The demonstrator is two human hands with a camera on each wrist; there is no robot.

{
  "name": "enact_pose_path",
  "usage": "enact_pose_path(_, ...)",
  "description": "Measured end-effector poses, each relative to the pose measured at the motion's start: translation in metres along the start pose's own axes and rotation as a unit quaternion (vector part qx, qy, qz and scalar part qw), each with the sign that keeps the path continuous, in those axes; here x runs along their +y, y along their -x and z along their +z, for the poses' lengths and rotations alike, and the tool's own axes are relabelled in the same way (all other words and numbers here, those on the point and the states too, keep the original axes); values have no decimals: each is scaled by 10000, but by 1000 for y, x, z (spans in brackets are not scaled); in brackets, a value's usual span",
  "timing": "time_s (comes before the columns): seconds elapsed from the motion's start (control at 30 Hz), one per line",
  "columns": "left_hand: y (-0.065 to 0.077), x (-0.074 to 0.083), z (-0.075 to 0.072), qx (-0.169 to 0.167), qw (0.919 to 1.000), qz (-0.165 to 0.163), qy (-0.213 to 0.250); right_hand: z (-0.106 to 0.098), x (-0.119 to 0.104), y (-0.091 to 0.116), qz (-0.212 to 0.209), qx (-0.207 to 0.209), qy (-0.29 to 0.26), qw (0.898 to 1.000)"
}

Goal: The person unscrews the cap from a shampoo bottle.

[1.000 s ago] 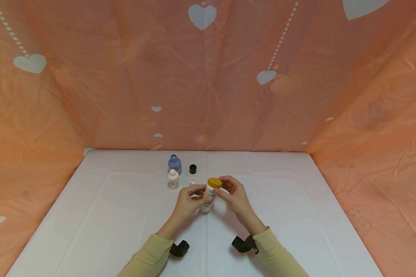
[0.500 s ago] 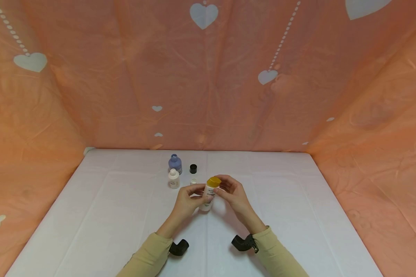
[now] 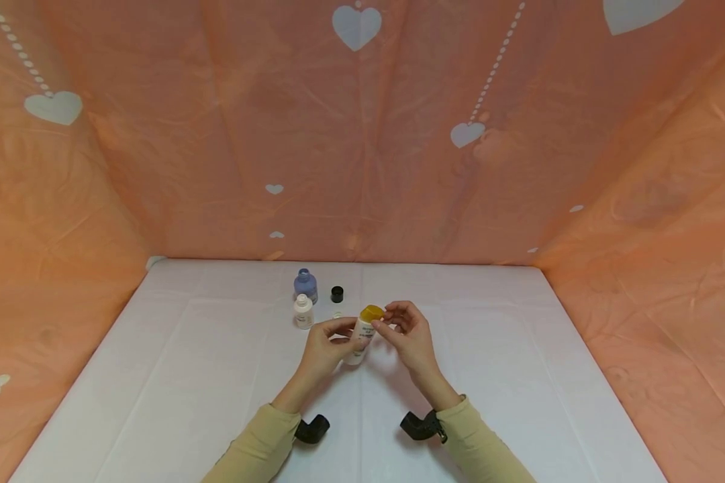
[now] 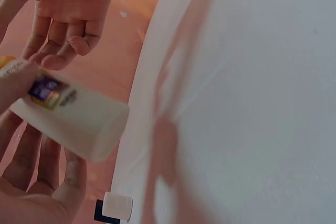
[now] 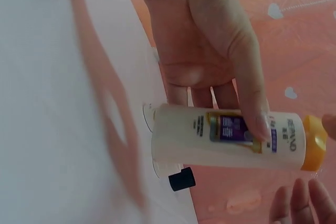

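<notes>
A white bottle [image 3: 364,331] with a purple and gold label and a yellow cap [image 3: 371,313] is held tilted over the table, its base toward the person. My left hand [image 3: 321,349] grips the bottle's body, thumb across the label in the right wrist view. Close beside the cap is my right hand [image 3: 412,341], its fingers loosely bent. The right thumb tip lies right at the cap's edge, and the right fingertips [image 5: 299,203] are spread apart from it. The left palm is largely hidden behind the bottle [image 5: 231,136].
Beyond the left hand stand a blue-purple bottle [image 3: 305,287] and a small white bottle [image 3: 303,312], both uncapped. A black cap [image 3: 337,294] lies to their right, with a small white cap [image 3: 337,315] nearer. A white cloth [image 3: 471,349] covers the table; an orange curtain [image 3: 362,147] hangs behind.
The yellow cap has turned on the bottle. My right fingers have come away from around the cap and lifted slightly. My left hand keeps its grip, and the bottle tilts a little more.
</notes>
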State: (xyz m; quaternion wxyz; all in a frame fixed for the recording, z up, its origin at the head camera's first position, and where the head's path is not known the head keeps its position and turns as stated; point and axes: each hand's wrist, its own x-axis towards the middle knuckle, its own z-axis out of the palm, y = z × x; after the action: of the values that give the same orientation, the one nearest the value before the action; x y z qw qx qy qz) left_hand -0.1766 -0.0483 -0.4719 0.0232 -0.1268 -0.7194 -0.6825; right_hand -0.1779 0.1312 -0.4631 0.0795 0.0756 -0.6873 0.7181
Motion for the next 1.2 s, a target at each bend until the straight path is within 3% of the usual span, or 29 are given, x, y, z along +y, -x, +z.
enact_pose_path(0.27, -1, -11, 2, 223, 9996, -134, -138, 4, 3, 0, -104, 230, 283, 9993)
enact_pose_path(0.6, 1, -11, 4, 169, 9997, -85, -131, 4, -1, -1, 216, 137, 476, 9985)
enact_pose_path(0.87, 11, 18, 6, -8, 9998, -6, -223, 11, -34, 7, 87, -38, 993, 9950)
enact_pose_path(1.2, 14, 22, 5, 10, 9994, -75, -340, 5, -38, 4, 12, -617, 1116, 9918)
